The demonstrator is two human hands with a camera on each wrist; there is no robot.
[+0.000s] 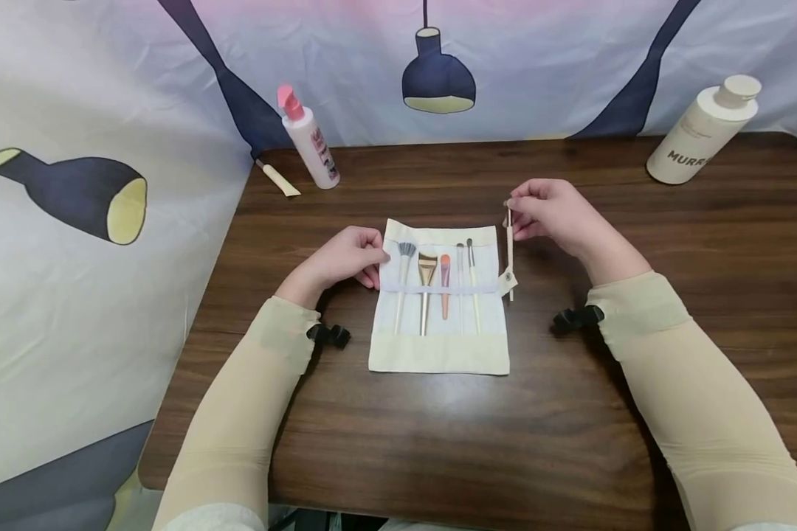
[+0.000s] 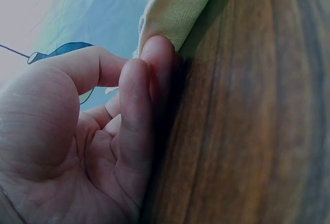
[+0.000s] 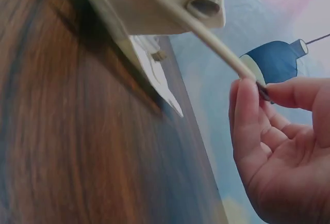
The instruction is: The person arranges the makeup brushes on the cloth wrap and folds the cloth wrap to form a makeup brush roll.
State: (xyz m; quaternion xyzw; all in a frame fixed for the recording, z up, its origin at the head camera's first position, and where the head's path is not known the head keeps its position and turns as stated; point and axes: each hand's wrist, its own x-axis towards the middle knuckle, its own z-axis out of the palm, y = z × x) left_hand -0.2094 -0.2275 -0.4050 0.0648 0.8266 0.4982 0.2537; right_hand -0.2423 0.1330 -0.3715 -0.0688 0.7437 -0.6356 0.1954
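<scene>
Remotely, I see the right hand (image 1: pixel 550 212) (the nearer one) pinch the slim brush (image 1: pixel 510 252) at its far end, lengthwise just right of the pouch (image 1: pixel 438 355), whose left edge the left hand (image 1: pixel 350 256) pinches

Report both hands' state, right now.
Left hand: closed, pinching the left edge of the cloth brush roll.
Right hand: closed, pinching a slim brush near its upper end.
</scene>
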